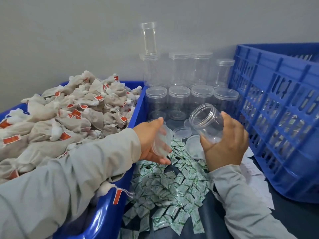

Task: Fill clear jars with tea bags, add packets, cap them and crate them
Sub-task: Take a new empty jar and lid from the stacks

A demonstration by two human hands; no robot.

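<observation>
Two hands work over a dark table (293, 219) strewn with small green-and-white packets (165, 192). The right hand (227, 144) has its fingers and thumb wrapped around the base of an uncapped clear jar (206, 121), which tilts with its threaded mouth toward the upper left, above the packets and clear of the table. The left hand (151, 140) curls its fingers and thumb around a clear lid (161, 142), held on edge just left of the jar and just above the packets. Loose lids (183, 132) lie flat on the table between the two hands, touching the far edge of the packet heap. Behind them, toward the table's back edge against the wall, capped empty jars (179, 100) stand upright in two stacked tiers, with one narrow clear tube (148, 38) upright on top at the left. Along the table's left edge sits a blue bin (107, 216) heaped with beige tea bags (69, 114) bearing red tags; the left forearm in a grey sleeve (69, 180) lies across its near rim. At the right edge stands a slotted blue crate (276, 121); what it contains cannot be made out.
</observation>
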